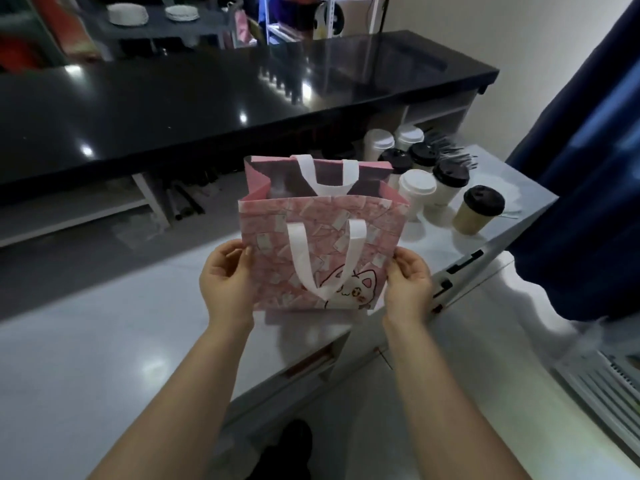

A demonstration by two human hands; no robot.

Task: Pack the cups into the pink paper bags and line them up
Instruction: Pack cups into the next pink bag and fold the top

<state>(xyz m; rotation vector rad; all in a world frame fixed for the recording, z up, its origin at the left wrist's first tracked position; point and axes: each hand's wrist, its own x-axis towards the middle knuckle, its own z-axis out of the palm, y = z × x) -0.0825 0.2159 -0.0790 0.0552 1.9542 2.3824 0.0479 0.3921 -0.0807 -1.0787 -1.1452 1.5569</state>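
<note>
A pink paper bag point(322, 230) with white handles and a cat drawing stands open-mouthed in the middle of the head view, just above the steel counter point(104, 358). My left hand point(227, 278) grips its left side and my right hand point(410, 282) grips its right side, thumbs on the front face. A pale shape shows inside the bag; I cannot tell what it is. Behind the bag to the right stand several paper cups point(417, 192), some with white lids, some with black lids, and a brown cup point(476, 211) with a black lid.
A long black glossy countertop point(207, 98) runs across the back, with shelves under it. Black straws or stirrers point(450, 150) lie behind the cups. A dark blue curtain or garment point(588, 185) hangs at the right. White plates point(128, 13) sit on a far shelf.
</note>
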